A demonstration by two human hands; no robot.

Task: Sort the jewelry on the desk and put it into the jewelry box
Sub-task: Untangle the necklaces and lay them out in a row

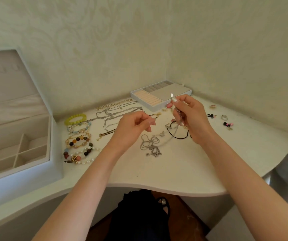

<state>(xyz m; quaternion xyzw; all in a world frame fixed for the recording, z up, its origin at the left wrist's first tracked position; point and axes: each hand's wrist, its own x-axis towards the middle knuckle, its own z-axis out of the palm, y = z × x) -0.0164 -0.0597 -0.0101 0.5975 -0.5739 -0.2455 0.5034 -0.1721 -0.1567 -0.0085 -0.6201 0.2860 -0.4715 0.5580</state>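
My right hand [190, 117] pinches one end of a silver chain necklace [151, 145] and holds it up; the rest trails down to a heap on the white desk [165, 171]. My left hand [136, 124] hovers beside it with loosely curled fingers and holds nothing. Beaded bracelets [78, 141] lie in a column at the left, a yellow-green one [75, 118] at the top. Several chains [117, 110] lie side by side behind my left hand. The open white jewelry box [17, 153] with empty compartments stands at the far left.
A white tray insert [158, 95] with ring slots sits in the back corner. A black cord necklace [178, 134] lies under my right hand. Rings and small black-and-pink earrings [226, 121] are scattered at the right. Walls close in behind and to the right.
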